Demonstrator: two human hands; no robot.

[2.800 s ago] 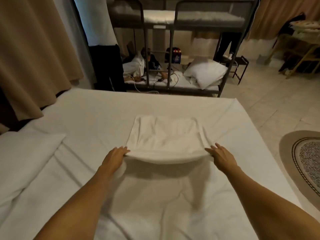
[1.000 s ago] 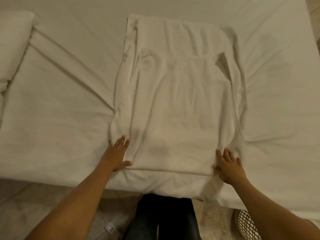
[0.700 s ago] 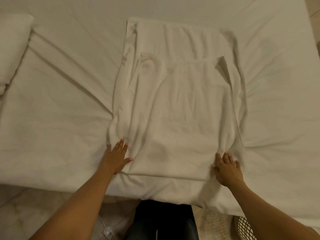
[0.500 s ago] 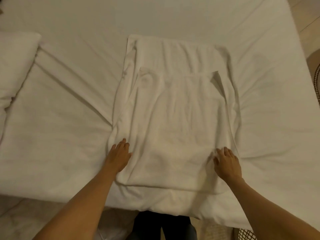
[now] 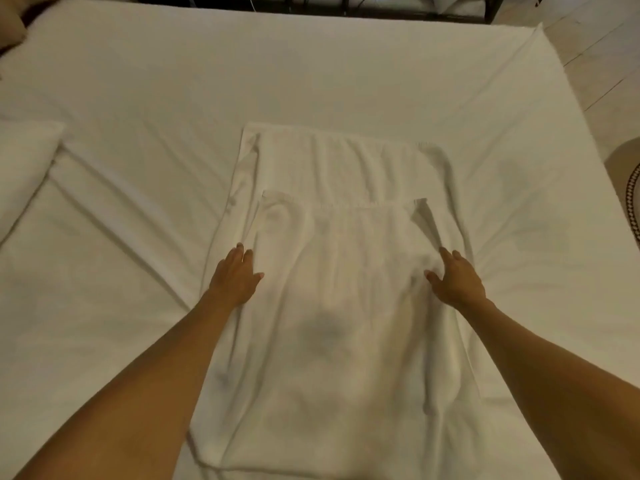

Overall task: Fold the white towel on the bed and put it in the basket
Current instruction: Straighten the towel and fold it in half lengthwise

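The white towel [image 5: 341, 271] lies flat on the bed [image 5: 138, 98], folded once so its upper layer stops short of the far edge. My left hand [image 5: 235, 277] rests palm down on the towel's left side, fingers apart. My right hand [image 5: 455, 278] rests palm down on the right side, fingers spread. Neither hand grips the cloth. The basket is out of view.
A white pillow [image 5: 20, 171] lies at the bed's left edge. A dark metal bed frame [image 5: 311, 5] runs beyond the far edge. Tiled floor [image 5: 595, 53] and a patterned rug [image 5: 630, 181] lie to the right.
Both hands have slid from the towel's near corners up along its sides toward the middle. The view has lifted, so the bed's near edge, the floor and the basket have dropped out of sight.
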